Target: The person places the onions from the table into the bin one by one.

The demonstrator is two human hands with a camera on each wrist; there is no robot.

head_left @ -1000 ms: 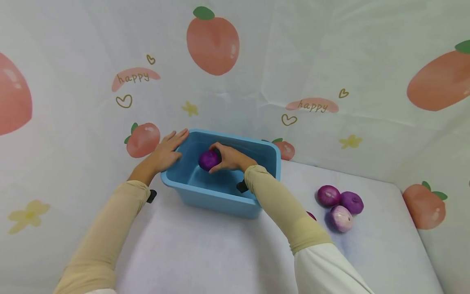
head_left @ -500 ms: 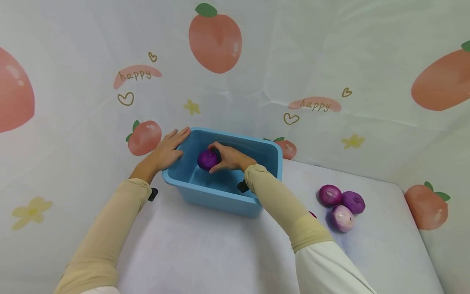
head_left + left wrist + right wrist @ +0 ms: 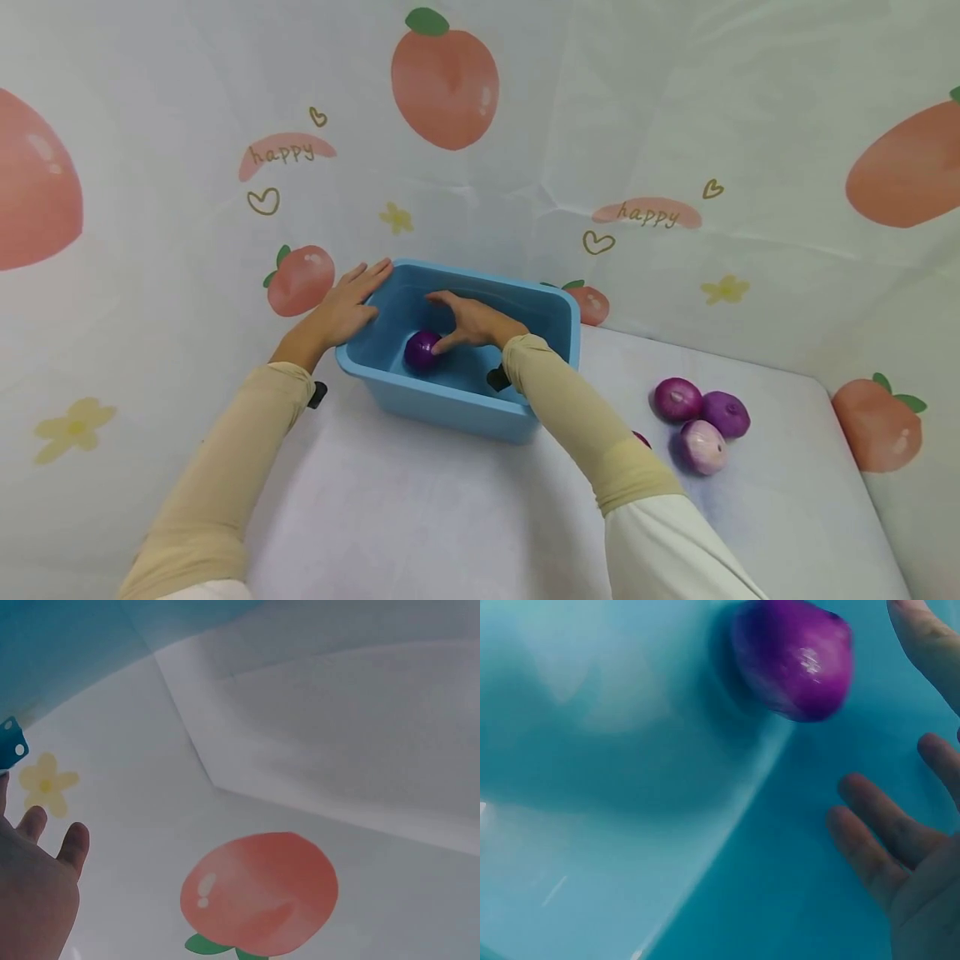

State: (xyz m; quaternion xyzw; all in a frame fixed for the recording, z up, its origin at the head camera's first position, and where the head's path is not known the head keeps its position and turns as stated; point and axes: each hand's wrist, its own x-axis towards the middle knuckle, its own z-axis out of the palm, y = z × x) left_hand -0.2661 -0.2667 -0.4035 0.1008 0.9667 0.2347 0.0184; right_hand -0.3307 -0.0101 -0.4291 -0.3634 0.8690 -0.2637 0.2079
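A purple onion lies inside a light blue plastic bin, toward its left end. My right hand is inside the bin with thumb and fingers spread apart, the thumb close over the onion. In the right wrist view the onion sits apart from the fingertips, and nothing shows between the fingers. On the bin's left rim rests my left hand, its fingers stretched along the edge. The left wrist view catches only part of that hand, beside the bin's blue side.
To the right on the white table are a red onion, a purple onion and a paler onion, grouped together. Another onion is mostly hidden behind the right forearm. A fruit-printed cloth hangs close behind the bin.
My right hand has let go of the onion, its fingers spreading wider. The onion has dropped lower in the bin, toward the front. My left hand stays on the rim.
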